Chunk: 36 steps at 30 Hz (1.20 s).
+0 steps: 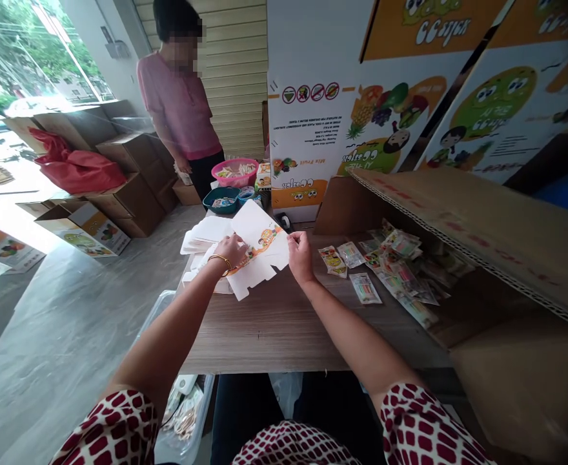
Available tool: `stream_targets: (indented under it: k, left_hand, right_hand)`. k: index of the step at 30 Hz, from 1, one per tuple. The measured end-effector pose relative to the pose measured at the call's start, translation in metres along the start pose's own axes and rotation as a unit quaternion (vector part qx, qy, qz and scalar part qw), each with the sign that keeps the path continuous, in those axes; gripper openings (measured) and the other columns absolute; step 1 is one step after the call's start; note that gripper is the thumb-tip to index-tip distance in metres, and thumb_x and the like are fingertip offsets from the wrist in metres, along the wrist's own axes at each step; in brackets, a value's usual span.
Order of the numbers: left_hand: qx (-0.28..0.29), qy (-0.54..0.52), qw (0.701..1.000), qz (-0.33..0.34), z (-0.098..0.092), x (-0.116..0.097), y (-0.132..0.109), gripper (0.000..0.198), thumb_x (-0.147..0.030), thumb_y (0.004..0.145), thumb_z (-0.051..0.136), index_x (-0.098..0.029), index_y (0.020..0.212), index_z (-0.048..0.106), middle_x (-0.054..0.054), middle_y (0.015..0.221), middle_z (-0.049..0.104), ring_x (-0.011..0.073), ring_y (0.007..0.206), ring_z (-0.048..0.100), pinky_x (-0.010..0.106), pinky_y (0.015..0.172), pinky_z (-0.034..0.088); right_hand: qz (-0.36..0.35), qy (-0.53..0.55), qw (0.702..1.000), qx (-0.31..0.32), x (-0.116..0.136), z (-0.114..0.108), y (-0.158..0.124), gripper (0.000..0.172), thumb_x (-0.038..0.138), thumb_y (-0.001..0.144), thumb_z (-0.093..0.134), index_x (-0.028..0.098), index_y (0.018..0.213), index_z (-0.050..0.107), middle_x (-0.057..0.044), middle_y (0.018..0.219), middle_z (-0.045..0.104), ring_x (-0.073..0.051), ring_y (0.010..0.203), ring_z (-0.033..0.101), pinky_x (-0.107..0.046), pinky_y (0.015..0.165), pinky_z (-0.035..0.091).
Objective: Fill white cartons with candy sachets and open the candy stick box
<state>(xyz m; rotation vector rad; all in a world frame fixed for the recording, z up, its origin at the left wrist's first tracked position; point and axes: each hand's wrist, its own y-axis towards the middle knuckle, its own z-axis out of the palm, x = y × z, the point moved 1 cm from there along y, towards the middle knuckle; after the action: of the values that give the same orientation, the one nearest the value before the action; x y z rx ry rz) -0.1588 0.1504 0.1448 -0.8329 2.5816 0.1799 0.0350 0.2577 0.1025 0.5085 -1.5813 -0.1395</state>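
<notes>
A flat white die-cut carton blank [257, 248] with an orange cartoon print lies tilted on the wood-grain table [274, 329]. My left hand [230, 250], with a gold bangle at the wrist, grips its near left part. My right hand [301, 255] hangs just past the blank's right edge, fingers spread and holding nothing. A stack of white flat blanks [204, 234] lies behind and left of my left hand. Small printed snack sachets [385, 271] are scattered to the right of my right hand.
A large cardboard box with a raised flap [458, 219] stands at the table's right. A pink basin [234, 172] and a teal bowl [220, 200] sit at the far end, beside a person in a pink top [177, 103]. Under the table's left edge stands a plastic bin [182, 413]. Flattened cartons [129, 203] stand on the floor.
</notes>
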Motion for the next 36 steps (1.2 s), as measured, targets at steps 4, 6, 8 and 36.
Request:
stream_targets:
  k: [4,6,8,36]
  left_hand:
    - [0.069,-0.104,0.991,-0.046,-0.017,0.005,-0.004,0.038,-0.054,0.082,0.068,-0.017,0.092,0.068,0.009,0.086,0.071,0.0251,0.082,0.066,0.036,0.076,0.051]
    - [0.116,-0.241,0.962,-0.054,-0.024,0.004,-0.013,0.041,-0.054,0.072,0.079,-0.017,0.085,0.068,0.005,0.077,0.068,0.0210,0.074,0.063,0.033,0.071,0.052]
    - [0.157,-0.367,0.916,-0.046,-0.026,-0.003,-0.028,0.045,-0.051,0.067,0.085,-0.017,0.092,0.067,0.006,0.085,0.069,0.0193,0.078,0.065,0.034,0.074,0.055]
    - [-0.060,-0.287,0.951,0.098,0.011,-0.040,-0.130,0.047,-0.060,0.090,0.059,-0.019,0.109,0.074,0.008,0.113,0.074,0.0261,0.114,0.065,0.040,0.110,0.046]
  right_hand:
    - [0.079,0.037,0.996,-0.037,-0.007,-0.016,-0.004,0.031,0.052,0.086,0.049,0.021,0.093,0.052,-0.006,0.094,0.065,-0.020,0.090,0.060,-0.033,0.085,0.049]
    - [0.096,0.047,0.993,-0.040,-0.009,-0.025,-0.007,0.034,0.053,0.085,0.051,0.021,0.093,0.054,-0.006,0.094,0.065,-0.020,0.090,0.060,-0.033,0.086,0.050]
    - [0.101,0.058,0.993,-0.031,-0.009,-0.032,-0.014,0.035,0.054,0.084,0.053,0.020,0.093,0.056,-0.005,0.092,0.065,-0.020,0.088,0.060,-0.033,0.085,0.050]
    - [0.144,0.036,0.944,0.294,0.027,-0.095,-0.093,0.028,0.029,0.085,0.072,0.018,0.110,0.073,-0.009,0.118,0.074,-0.027,0.112,0.066,-0.045,0.103,0.050]
